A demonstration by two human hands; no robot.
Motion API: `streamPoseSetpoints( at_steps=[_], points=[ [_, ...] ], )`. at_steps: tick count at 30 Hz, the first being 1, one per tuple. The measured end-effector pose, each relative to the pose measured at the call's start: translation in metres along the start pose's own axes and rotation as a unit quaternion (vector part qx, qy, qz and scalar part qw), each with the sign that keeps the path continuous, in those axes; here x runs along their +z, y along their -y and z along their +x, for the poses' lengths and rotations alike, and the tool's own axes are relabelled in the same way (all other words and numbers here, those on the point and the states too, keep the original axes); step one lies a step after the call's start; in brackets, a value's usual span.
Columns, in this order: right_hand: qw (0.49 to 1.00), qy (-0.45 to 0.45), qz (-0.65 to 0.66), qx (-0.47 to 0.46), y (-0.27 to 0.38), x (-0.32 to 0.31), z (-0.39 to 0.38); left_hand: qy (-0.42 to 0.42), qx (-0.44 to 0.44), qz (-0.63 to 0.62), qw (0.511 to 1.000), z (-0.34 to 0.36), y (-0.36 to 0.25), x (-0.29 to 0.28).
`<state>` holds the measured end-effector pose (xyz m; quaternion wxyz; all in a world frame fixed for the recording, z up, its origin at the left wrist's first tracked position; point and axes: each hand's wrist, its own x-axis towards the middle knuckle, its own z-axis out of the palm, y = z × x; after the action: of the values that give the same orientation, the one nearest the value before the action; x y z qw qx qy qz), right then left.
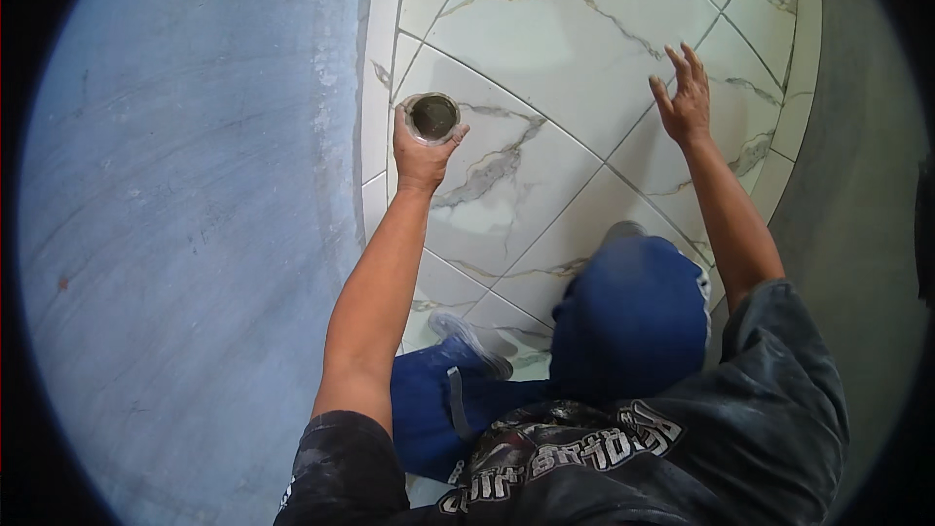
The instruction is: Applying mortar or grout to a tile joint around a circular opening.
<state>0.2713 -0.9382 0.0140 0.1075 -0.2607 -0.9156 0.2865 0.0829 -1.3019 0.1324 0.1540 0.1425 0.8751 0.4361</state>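
My left hand [423, 154] is wrapped round a small round cup [435, 119] with a pale rim. Inside the cup is a dark grey-green mass that looks like wet grout or a similar paste. The cup is held upright over the tiles, close to the blue wall. My right hand [688, 102] is stretched out on the other side, fingers apart, with nothing in it. It hovers above or near the white marbled floor tiles [545, 49]; whether it touches them I cannot tell.
A blue wall [185, 214] rises along the left, with a narrow tile skirting [378, 78] at its foot. On the right stands a grey wall [857, 156] with pale skirting [804, 68]. My bent knee [633, 312] and a greyish shoe [469, 343] are below.
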Motion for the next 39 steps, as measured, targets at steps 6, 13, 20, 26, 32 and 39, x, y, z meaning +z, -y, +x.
streamPoseSetpoints(
  at_steps=[6,13,20,26,32,39],
  points=[
    [0.993,-0.083,-0.084,-0.006,-0.037,0.049,0.060,-0.031,-0.059,0.039,0.997,0.030,0.012,0.017],
    [0.982,-0.143,-0.109,-0.050,-0.046,0.065,0.064,-0.064,-0.043,0.144,0.987,0.054,0.043,0.032],
    [0.985,-0.124,-0.110,-0.048,-0.049,0.067,0.065,-0.041,-0.048,0.178,0.982,0.068,0.048,0.034],
    [0.986,-0.122,-0.105,-0.052,-0.049,0.068,0.067,-0.027,-0.073,0.194,0.978,0.071,0.043,0.033],
    [0.984,-0.128,-0.108,-0.054,-0.048,0.067,0.067,-0.012,-0.091,0.209,0.974,0.071,0.038,0.034],
    [0.984,-0.132,-0.102,-0.054,-0.048,0.068,0.068,-0.001,-0.084,0.220,0.972,0.070,0.041,0.035]
  ],
)
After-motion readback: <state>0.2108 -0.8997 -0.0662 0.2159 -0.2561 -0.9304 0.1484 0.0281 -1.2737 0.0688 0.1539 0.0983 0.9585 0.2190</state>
